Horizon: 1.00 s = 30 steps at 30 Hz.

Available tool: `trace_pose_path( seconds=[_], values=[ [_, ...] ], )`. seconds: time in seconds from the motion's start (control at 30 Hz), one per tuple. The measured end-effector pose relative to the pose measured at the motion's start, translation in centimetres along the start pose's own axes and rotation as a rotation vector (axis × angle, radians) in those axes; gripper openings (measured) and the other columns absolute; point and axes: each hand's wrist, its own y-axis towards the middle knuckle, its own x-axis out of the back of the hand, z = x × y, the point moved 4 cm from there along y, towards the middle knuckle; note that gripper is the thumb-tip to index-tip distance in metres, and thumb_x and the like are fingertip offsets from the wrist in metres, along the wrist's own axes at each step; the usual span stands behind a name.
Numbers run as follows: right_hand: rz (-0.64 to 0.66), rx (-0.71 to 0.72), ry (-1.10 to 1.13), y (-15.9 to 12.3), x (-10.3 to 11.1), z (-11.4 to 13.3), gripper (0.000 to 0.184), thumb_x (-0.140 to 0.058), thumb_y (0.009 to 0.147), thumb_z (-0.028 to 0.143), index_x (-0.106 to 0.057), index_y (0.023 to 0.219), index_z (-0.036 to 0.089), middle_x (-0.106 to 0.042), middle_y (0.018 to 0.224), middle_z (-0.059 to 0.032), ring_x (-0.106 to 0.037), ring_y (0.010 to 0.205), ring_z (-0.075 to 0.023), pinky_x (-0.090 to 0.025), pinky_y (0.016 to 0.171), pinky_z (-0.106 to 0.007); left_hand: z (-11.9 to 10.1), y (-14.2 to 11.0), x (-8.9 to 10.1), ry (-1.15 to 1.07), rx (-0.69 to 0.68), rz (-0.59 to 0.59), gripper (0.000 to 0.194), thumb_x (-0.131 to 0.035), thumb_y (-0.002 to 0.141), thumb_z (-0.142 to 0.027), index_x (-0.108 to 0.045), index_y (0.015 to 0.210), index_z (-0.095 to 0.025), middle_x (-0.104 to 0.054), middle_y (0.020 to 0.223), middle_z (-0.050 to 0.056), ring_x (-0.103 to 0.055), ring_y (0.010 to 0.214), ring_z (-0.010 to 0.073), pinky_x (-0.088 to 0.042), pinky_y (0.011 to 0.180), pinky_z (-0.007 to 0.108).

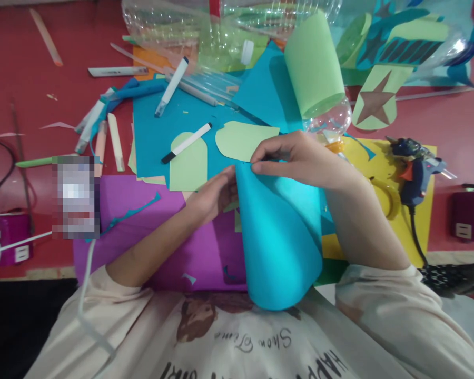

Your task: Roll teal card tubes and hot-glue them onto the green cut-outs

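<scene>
A bright blue sheet of paper rolled into a cone (278, 237) leans toward my shirt, its wide end lowest and its narrow end away from me. My right hand (290, 155) is closed, pinching the cone's narrow top edge between thumb and fingers. At the left side of that same end, my left hand (219, 192) curls its fingers against the paper; their tips are partly hidden. Just beyond the hands lie a pale green paper piece (245, 139), an arched green piece (188, 163) and a black-capped white marker (187, 142).
A glue gun (414, 168) and a yellow tape roll (385, 197) rest on yellow paper at right. Purple paper (161, 247) lies at left beside a blurred phone (77, 197). Clear plastic bottles (166, 26), a green paper-wrapped bottle (316, 66) and more markers (171, 87) spread across the far side.
</scene>
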Motion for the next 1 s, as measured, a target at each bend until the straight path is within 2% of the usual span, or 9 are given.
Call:
trace_pose_path(
  seconds=[0.07,0.17,0.27,0.37,0.47,0.63,0.77,0.87,1.0],
  values=[
    [-0.049,-0.024,-0.049,0.0,0.1,0.0,0.014,-0.059,0.082,0.028,-0.063,0.073,0.019,-0.065,0.072,-0.0014,-0.055,0.068,-0.0141,-0.043,0.063,-0.028,-0.4,-0.3,0.3,-0.132,0.053,0.079,0.051,-0.050,0.078,-0.070,-0.058,0.089,-0.021,-0.066,0.075,0.004,-0.067,0.075,0.0219,-0.051,0.055,0.030],
    [-0.148,-0.058,-0.163,0.2,-0.1,-0.5,0.014,-0.058,0.082,0.027,-0.061,0.072,0.019,-0.065,0.074,-0.0026,-0.055,0.069,-0.0157,-0.042,0.065,-0.030,-0.7,-0.7,0.6,-0.154,0.025,0.124,0.056,-0.057,0.073,-0.071,-0.053,0.100,-0.022,-0.067,0.088,0.005,-0.067,0.084,0.0210,-0.050,0.058,0.027],
    [-0.219,-0.086,-0.245,0.6,-1.1,-1.2,0.014,-0.057,0.083,0.028,-0.060,0.072,0.018,-0.064,0.074,-0.0035,-0.054,0.069,-0.0164,-0.039,0.063,-0.029,-0.3,-0.9,0.6,-0.086,-0.011,0.089,0.061,-0.066,0.068,-0.068,-0.047,0.107,-0.024,-0.066,0.094,0.005,-0.065,0.081,0.0182,-0.049,0.060,0.025],
    [-0.218,-0.097,-0.257,0.9,-2.5,-1.4,0.014,-0.056,0.084,0.028,-0.059,0.076,0.017,-0.064,0.076,-0.0041,-0.055,0.068,-0.0155,-0.037,0.062,-0.028,0.0,-0.9,0.9,0.015,-0.066,-0.018,0.063,-0.071,0.066,-0.064,-0.047,0.108,-0.024,-0.064,0.087,0.002,-0.062,0.074,0.0162,-0.048,0.060,0.025],
    [-0.190,-0.087,-0.243,0.9,-3.1,-1.4,0.011,-0.057,0.083,0.028,-0.059,0.083,0.017,-0.065,0.080,-0.0042,-0.056,0.071,-0.0154,-0.037,0.063,-0.027,0.0,-1.0,1.3,0.117,-0.124,-0.105,0.055,-0.071,0.071,-0.058,-0.050,0.109,-0.024,-0.062,0.082,0.001,-0.062,0.075,0.0172,-0.049,0.060,0.027],
    [-0.028,-0.104,-0.234,0.3,-1.3,-2.3,0.027,-0.068,0.075,0.027,-0.060,0.099,0.020,-0.062,0.077,-0.0009,-0.053,0.066,-0.0136,-0.039,0.061,-0.026,0.1,-0.9,1.7,0.115,-0.140,-0.137,0.052,-0.068,0.074,-0.052,-0.049,0.113,-0.023,-0.067,0.103,0.005,-0.065,0.093,0.0210,-0.053,0.076,0.032],
    [0.144,-0.109,-0.219,0.0,0.0,-3.2,0.015,-0.067,0.077,0.033,-0.060,0.079,0.020,-0.057,0.068,0.0011,-0.047,0.060,-0.0116,-0.036,0.054,-0.025,0.3,-0.9,1.8,0.086,-0.149,-0.127,0.051,-0.068,0.075,-0.049,-0.050,0.114,-0.023,-0.068,0.103,0.005,-0.066,0.094,0.0207,-0.054,0.079,0.032],
    [0.205,-0.099,-0.192,0.0,0.0,-3.3,0.024,-0.064,0.080,0.036,-0.054,0.066,0.020,-0.050,0.061,0.0028,-0.043,0.056,-0.0101,-0.034,0.051,-0.025,0.3,-1.0,1.8,0.057,-0.126,-0.133,0.046,-0.069,0.075,-0.049,-0.053,0.109,-0.022,-0.068,0.092,0.003,-0.066,0.085,0.0190,-0.054,0.073,0.030],
    [0.274,-0.105,-0.152,-0.1,-0.3,-3.1,0.026,-0.062,0.082,0.037,-0.052,0.065,0.020,-0.047,0.059,0.0035,-0.039,0.054,-0.0091,-0.033,0.050,-0.024,0.2,-1.1,1.8,0.013,-0.110,-0.145,0.039,-0.067,0.076,-0.054,-0.057,0.094,-0.021,-0.065,0.082,0.001,-0.063,0.077,0.0169,-0.052,0.066,0.028]
  ],
)
